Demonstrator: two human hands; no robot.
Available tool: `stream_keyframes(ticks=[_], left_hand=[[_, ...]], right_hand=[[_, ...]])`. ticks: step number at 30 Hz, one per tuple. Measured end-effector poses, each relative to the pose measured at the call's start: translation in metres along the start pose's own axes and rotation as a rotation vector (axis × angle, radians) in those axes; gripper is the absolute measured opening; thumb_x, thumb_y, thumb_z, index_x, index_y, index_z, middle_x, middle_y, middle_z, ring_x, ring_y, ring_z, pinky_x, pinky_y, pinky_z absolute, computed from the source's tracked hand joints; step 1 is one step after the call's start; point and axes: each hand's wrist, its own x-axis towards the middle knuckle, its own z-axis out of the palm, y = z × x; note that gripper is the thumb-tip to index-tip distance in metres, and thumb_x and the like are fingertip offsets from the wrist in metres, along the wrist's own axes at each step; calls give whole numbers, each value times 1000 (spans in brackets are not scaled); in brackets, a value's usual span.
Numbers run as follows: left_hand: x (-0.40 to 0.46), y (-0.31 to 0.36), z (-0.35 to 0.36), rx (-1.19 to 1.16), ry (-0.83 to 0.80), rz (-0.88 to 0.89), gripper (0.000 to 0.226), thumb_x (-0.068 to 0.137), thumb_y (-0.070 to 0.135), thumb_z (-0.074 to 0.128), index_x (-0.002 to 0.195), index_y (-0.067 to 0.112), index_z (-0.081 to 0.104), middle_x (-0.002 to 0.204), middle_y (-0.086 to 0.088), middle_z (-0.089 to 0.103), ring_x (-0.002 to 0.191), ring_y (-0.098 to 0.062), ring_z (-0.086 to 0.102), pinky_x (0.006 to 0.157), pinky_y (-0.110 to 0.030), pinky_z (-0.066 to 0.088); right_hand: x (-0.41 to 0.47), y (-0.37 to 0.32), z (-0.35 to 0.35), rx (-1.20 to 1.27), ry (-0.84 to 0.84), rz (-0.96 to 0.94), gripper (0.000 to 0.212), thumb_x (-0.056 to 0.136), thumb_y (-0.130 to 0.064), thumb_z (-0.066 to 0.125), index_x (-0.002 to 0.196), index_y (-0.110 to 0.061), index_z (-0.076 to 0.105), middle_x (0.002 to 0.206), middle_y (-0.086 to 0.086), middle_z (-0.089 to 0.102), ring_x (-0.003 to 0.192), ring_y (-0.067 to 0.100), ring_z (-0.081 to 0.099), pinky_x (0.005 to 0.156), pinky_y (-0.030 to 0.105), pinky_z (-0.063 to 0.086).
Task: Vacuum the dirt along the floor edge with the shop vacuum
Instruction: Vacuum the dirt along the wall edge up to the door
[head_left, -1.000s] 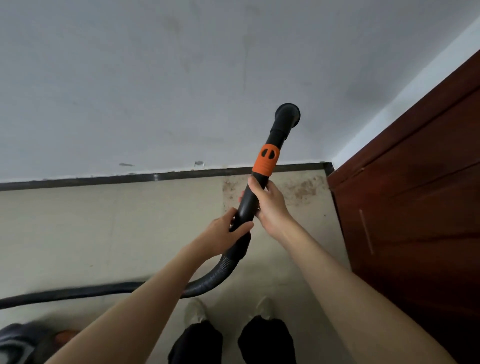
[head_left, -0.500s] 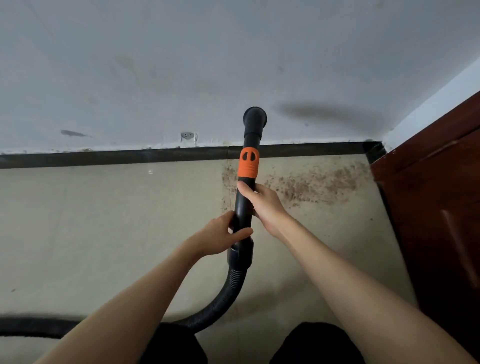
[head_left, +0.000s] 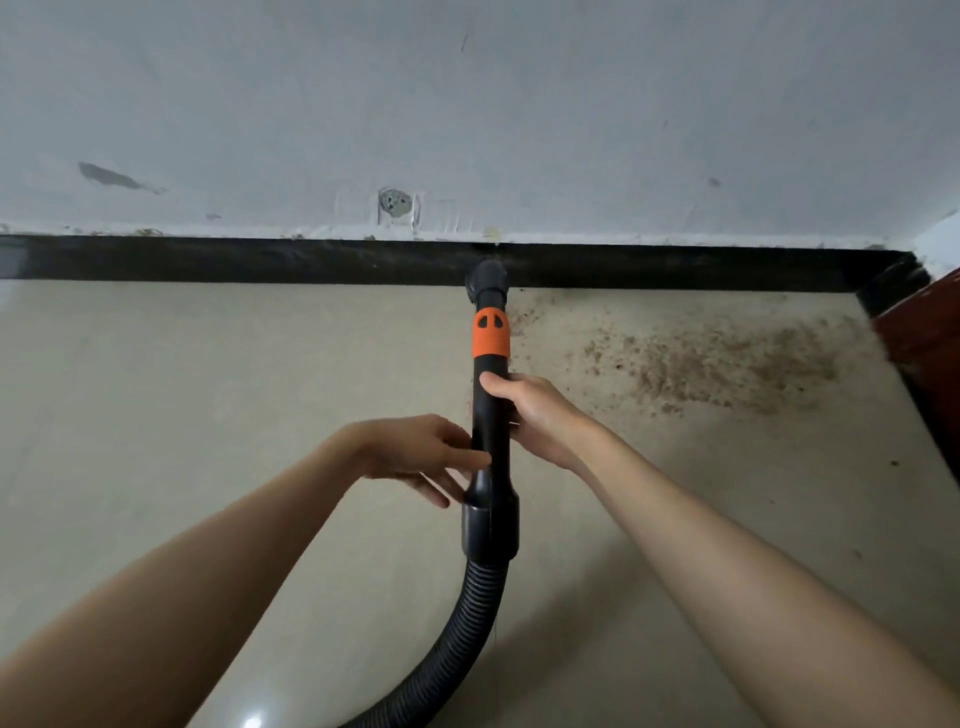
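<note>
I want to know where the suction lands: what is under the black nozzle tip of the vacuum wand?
The black nozzle tip sits over the seam of the beige tiled floor and black baseboard. Brown dirt lies just right. The nozzle covers what is directly beneath.

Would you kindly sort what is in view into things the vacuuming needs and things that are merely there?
Needed:
vacuum wand
corrugated hose
dirt patch
black baseboard
right hand, gripping the wand
left hand, fingers straight against the wand

Merely there:
wooden door
patched wall hole
</note>
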Motion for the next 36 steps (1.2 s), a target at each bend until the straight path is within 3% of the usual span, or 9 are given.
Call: stream_keyframes(ticks=[2,4,6,9,12,17,24,30,36], left_hand=[[2,-8,-15,-144,46,-5,26,99,20,47,120,7,57,117,-8,67,106,-24,65,89,-32,54],[9,-24,-22,-283,263,39,27,101,16,43,122,6,57,112,-8,67,100,-22,65,87,-31,53],[16,-37,-22,-341,475,43,31,101,19,42,124,4,56,111,-9,64,99,-22,61,88,-33,50],[24,-34,-23,-341,580,58,39,102,30,40,128,5,53,121,-9,59,109,-23,55,91,-35,46],[37,-13,-23,-339,563,115,46,100,40,39,127,4,51,122,-8,59,110,-21,55,92,-33,44],[62,1,-24,-383,490,134,48,95,44,49,108,-1,57,107,-11,63,99,-19,61,92,-29,47],[74,0,-39,-547,515,183,42,94,41,54,97,-1,53,115,-19,62,108,-26,61,93,-32,48],[79,0,-46,-718,511,214,47,97,41,47,115,-3,47,102,-11,64,88,-16,61,68,-24,49],[89,-1,-46,-815,477,158,51,97,44,45,121,-1,42,106,-12,59,90,-20,60,66,-27,49]], right_hand=[[9,2,-2,-16,1,-18,10,97,-16,54,98,-6,57,95,12,60,92,27,57,94,41,46],[15,9,-3,-33,9,-33,10,97,-15,54,99,-6,57,95,13,60,93,28,57,97,43,46],[16,16,-2,-59,28,-23,11,97,-15,55,100,-5,57,93,12,60,91,27,57,89,39,47],[12,26,5,-128,28,7,11,97,-16,55,99,-6,58,91,9,61,85,23,58,80,33,47],[11,33,10,-190,5,6,20,97,-17,56,111,-3,58,92,7,62,84,21,60,76,30,48],[14,32,15,-269,-22,-44,30,97,-22,55,120,-3,58,99,7,62,92,22,60,85,35,49],[-11,62,20,-213,-107,16,26,97,-38,54,93,-13,56,81,7,66,74,21,63,83,36,54],[0,71,29,-399,99,-266,25,96,-41,53,90,-17,51,72,1,62,60,12,60,64,30,51],[14,69,9,-646,115,-274,27,92,-48,52,87,-22,49,75,4,66,68,22,67,74,45,57]])
